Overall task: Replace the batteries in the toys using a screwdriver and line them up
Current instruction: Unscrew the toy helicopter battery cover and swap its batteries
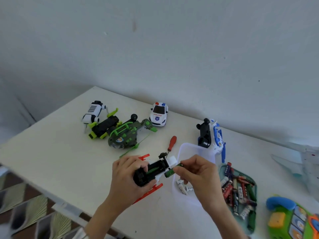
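Green battery poised at the open bay — a slip or wrong polarity is the risk.

The upturned black-and-red plastic toy (pixel 151 171) sits gripped in the left hand (pixel 128 171); the right hand (pixel 195 171) pinches a green cylindrical battery (pixel 171 171) just beside it — loosely held, it could drop onto the white worktop (pixel 51 152).

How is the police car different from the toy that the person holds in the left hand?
The police car stands upright on its wheels, near the wall; the held toy is turned over, its black underside up. Nobody touches the police car; the left hand grips the held toy while the right hand pinches a green battery beside it. The police car is white with blue and red lights; the held toy shows red parts. Both are over the table.
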A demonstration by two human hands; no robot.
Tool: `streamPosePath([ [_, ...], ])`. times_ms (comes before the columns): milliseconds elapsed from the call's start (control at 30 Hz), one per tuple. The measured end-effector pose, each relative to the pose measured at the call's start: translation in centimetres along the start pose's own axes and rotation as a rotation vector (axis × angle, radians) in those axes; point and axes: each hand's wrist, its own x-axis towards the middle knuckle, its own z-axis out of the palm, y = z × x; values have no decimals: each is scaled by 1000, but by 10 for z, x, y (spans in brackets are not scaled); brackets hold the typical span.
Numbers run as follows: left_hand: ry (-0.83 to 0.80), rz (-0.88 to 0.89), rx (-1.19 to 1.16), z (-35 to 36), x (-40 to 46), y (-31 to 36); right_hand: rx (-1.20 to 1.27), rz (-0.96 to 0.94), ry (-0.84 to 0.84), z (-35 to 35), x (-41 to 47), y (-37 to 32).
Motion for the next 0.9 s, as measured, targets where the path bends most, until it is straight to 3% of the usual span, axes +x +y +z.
streamPosePath([
  [333,30,3,4,1,-1,1,-346,-164,241,51,8,42],
  [900,28,37,19,0,-4,0,-439,-286,379,62,12,70],
])
